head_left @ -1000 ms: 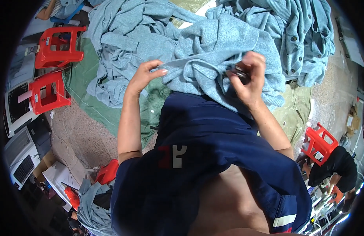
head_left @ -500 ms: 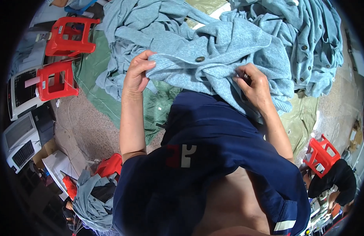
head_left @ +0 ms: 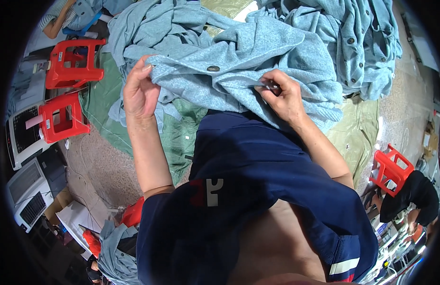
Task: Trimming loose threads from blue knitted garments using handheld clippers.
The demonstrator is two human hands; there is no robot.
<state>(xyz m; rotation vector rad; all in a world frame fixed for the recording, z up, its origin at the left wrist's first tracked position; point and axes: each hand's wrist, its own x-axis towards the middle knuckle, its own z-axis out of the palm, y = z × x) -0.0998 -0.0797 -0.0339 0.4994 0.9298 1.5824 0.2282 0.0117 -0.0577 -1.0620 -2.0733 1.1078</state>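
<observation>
Across my lap and the pile in front lies a light blue knitted cardigan (head_left: 277,42), with a dark button on its edge band. My left hand (head_left: 141,90) pinches the end of that band between thumb and fingers, holding it raised at the left. My right hand (head_left: 284,95) is closed around a small dark tool (head_left: 272,87) with a thin tip, which looks like thread snips. Its tip points left at a fold of the cardigan, and the fingers mostly hide the tool. Whether the tip touches the knit I cannot tell.
More blue knitted cardigans (head_left: 357,47) with dark buttons are heaped at far left and right, over a green sheet (head_left: 106,99). Red stools (head_left: 75,64) stand at left, another red stool (head_left: 393,168) at right. A co-worker in black (head_left: 412,199) bends at lower right; another person's arm (head_left: 53,23) shows at upper left.
The view has shifted, so my hands and the cardigan sit further left in it. My left hand keeps its pinch on the band; the tool in my right hand shows more clearly.
</observation>
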